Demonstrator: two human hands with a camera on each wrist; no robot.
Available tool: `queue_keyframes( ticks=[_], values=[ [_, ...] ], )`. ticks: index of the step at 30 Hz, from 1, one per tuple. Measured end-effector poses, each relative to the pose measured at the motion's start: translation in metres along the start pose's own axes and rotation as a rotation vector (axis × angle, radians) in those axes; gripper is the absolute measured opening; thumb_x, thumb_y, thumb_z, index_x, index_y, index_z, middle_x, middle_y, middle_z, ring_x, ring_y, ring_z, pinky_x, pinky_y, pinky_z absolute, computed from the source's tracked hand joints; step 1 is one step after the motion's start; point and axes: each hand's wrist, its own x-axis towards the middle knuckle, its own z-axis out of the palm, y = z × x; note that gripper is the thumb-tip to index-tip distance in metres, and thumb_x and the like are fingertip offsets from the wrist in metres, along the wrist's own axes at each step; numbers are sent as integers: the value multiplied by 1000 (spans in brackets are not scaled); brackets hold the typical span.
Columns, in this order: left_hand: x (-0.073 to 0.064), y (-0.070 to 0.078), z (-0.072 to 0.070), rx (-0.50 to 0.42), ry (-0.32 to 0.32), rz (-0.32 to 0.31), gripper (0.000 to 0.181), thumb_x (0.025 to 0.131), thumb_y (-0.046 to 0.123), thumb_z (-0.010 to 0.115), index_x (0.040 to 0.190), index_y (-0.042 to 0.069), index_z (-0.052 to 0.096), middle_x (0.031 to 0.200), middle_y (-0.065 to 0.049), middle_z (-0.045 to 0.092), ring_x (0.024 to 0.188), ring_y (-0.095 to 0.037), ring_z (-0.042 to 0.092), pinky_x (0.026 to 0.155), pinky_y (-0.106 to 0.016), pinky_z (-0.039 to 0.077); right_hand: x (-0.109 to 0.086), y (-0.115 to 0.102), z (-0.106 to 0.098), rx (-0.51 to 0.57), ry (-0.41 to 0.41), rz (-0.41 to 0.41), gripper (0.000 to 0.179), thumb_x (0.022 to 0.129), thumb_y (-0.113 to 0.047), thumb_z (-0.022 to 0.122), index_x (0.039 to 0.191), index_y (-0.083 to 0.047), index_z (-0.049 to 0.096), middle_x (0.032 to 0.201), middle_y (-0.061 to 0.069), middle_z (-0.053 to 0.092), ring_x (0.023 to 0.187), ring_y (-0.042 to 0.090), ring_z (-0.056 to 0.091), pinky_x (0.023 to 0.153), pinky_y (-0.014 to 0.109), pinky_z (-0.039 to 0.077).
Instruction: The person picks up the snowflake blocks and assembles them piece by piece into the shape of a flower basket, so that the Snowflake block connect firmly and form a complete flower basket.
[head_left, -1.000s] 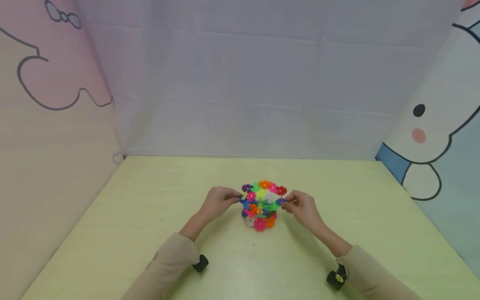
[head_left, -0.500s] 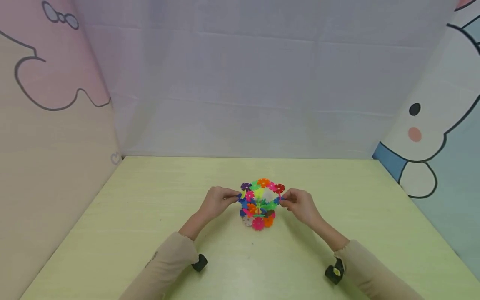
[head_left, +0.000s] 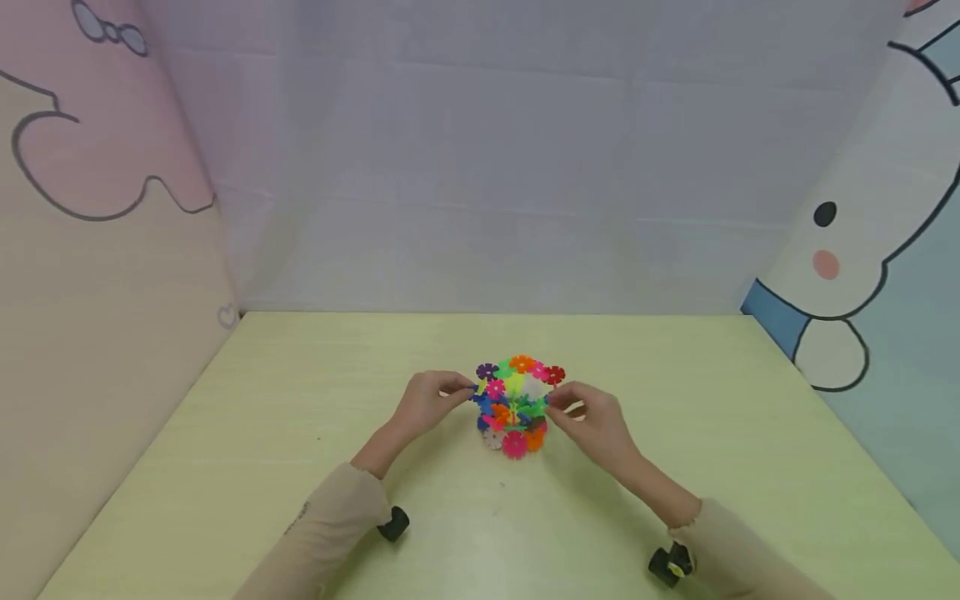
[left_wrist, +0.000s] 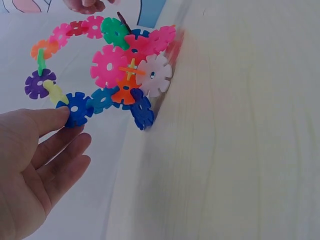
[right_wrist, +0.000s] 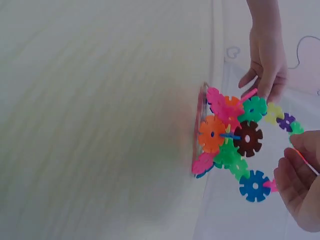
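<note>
A colourful assembly of interlocking snowflake discs (head_left: 513, 442) stands on the table, a ring of discs rising from a clustered base. My left hand (head_left: 429, 400) pinches a blue disc (left_wrist: 78, 110) on the ring's left side between thumb and fingertips. On the opposite side, my right hand (head_left: 596, 417) has its thumb and index finger bent close beside the ring. Through the gap between them an orange disc edge (right_wrist: 306, 161) shows in the right wrist view. Another blue disc (right_wrist: 255, 186) there has no fingers on it.
The pale wooden table (head_left: 337, 367) extends around the assembly. A plain light cloth wall (head_left: 450, 167) rises behind it, with cartoon-printed panels (head_left: 847, 242) at the sides. Black wrist devices (head_left: 393, 523) hang beneath both sleeves.
My right hand's fingertips have left the right blue disc's outer edge and moved inward, nearer the assembly. My left hand keeps its pinch. The head view has shifted slightly.
</note>
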Motion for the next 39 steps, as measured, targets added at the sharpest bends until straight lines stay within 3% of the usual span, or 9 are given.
queue_keyframes(
  ticks=[4, 7, 13, 21, 30, 34, 39],
  values=[
    [0, -1, -2, 0, 6, -20, 11, 84, 15, 65, 92, 10, 71, 86, 0, 70, 78, -13, 63, 62, -22, 50, 4, -6, 15, -95, -198, -207, 11, 76, -4, 71, 87, -4, 69, 81, 2, 68, 74, 12, 62, 67, 29, 53],
    [0, -1, -1, -16, 5, -27, 12, 84, 15, 65, 92, 10, 71, 87, -1, 70, 77, -13, 62, 61, -21, 49, 8, -4, 18, -173, -261, -238, 10, 76, -5, 71, 86, -7, 72, 80, 0, 69, 74, 12, 63, 67, 26, 52],
    [0, 3, 8, -32, 23, -36, 10, 82, 16, 67, 89, 10, 71, 83, 0, 70, 73, -11, 63, 58, -20, 49, 18, 6, 11, -301, -219, -182, 9, 74, -2, 72, 80, -7, 71, 79, 0, 69, 76, 15, 64, 70, 27, 53],
    [1, 8, 17, -26, 73, -11, 8, 81, 19, 68, 81, 11, 71, 76, 2, 69, 67, -8, 62, 56, -20, 48, 26, -5, 31, -242, -260, -144, 18, 76, -14, 72, 91, -4, 69, 87, 5, 68, 81, 18, 62, 71, 31, 51],
    [1, 10, 24, -22, 53, -25, 11, 82, 22, 67, 82, 12, 70, 77, 3, 68, 68, -7, 61, 58, -20, 48, 32, -7, 47, -235, -201, -2, 8, 74, -7, 73, 82, -7, 71, 79, -1, 68, 74, 12, 60, 68, 26, 50],
    [1, 14, 25, -7, 56, -17, 11, 83, 21, 66, 81, 12, 70, 76, 3, 68, 69, -8, 61, 58, -20, 48, 35, -5, 49, -258, -192, 17, 8, 73, -9, 74, 79, -6, 71, 76, -1, 67, 71, 10, 59, 63, 23, 50],
    [2, 19, 29, 23, 85, 4, 10, 84, 18, 65, 79, 10, 68, 75, 1, 68, 67, -10, 62, 57, -19, 47, 38, -5, 52, -308, -119, -2, 5, 72, -8, 75, 74, -5, 71, 71, 1, 68, 67, 13, 60, 61, 25, 49]
  ],
)
